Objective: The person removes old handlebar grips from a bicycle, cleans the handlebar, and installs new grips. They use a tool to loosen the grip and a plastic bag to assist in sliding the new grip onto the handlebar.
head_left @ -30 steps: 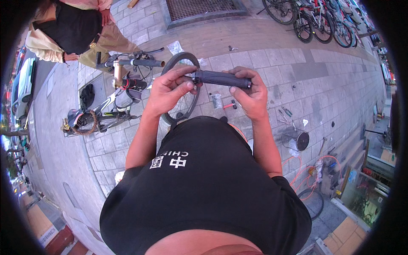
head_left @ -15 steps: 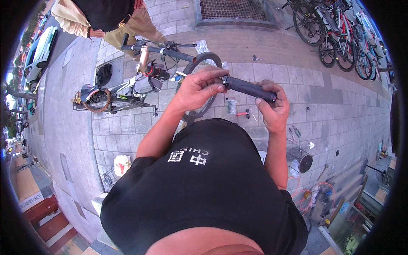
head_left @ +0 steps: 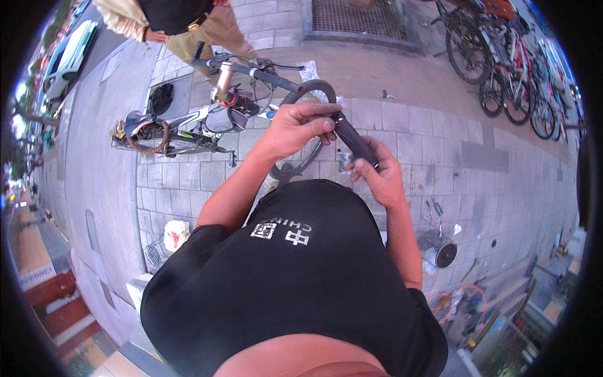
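A black bicycle handlebar grip (head_left: pixel 356 142) is held out before my chest, slanting down from left to right. The fingers and thumb of my left hand (head_left: pixel 303 128) pinch its upper end, where a clamp ring sits. Round the lower end curl the fingers of my right hand (head_left: pixel 382 174). Just beyond my left hand is a bicycle (head_left: pixel 200 117). Its handlebar (head_left: pixel 271 76) has a black grip on the far end, and its front wheel (head_left: pixel 322 92) is partly hidden behind my left hand and forearm.
A person (head_left: pixel 213 41) stands behind the bicycle. Several parked bicycles (head_left: pixel 512 81) fill the far right, beside a metal grate (head_left: pixel 355 20). Pliers (head_left: pixel 436 207), a dark round disc (head_left: pixel 446 255) and an orange hose (head_left: pixel 480 294) lie on the paving at right. A black bag (head_left: pixel 161 98) lies far left.
The grip has swung from nearly level to a steeper slant, its right end dropping. My right hand has moved down and left with it. My left hand keeps its hold.
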Demonstrator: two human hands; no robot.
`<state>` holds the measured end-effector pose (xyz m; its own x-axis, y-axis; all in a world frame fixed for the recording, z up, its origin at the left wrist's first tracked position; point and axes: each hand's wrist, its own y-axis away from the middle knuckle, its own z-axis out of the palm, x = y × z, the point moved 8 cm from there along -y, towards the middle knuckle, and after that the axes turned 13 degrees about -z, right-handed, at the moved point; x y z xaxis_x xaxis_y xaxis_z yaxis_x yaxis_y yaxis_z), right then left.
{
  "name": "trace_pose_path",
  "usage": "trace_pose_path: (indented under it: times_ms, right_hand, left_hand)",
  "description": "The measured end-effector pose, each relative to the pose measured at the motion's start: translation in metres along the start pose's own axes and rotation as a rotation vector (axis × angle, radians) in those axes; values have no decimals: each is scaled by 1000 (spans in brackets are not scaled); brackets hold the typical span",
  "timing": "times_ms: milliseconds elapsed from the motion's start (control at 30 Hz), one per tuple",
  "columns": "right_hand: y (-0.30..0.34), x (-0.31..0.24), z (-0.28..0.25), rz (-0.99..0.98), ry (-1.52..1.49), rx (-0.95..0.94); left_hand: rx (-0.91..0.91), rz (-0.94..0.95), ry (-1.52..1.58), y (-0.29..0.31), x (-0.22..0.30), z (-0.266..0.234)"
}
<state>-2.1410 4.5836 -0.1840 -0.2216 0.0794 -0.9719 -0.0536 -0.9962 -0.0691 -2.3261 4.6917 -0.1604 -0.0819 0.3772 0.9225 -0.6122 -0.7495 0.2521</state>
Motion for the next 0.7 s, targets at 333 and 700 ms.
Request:
trace_pose_path:
  times_ms: [333,700]
  right_hand:
    - [-77,13,38,-118,507,-79]
    - [-110,19,29,28,661,-139]
  left_hand:
    - [503,-102,234,-7,-46,-62]
    - [426,-125,286,-10,-50,-88]
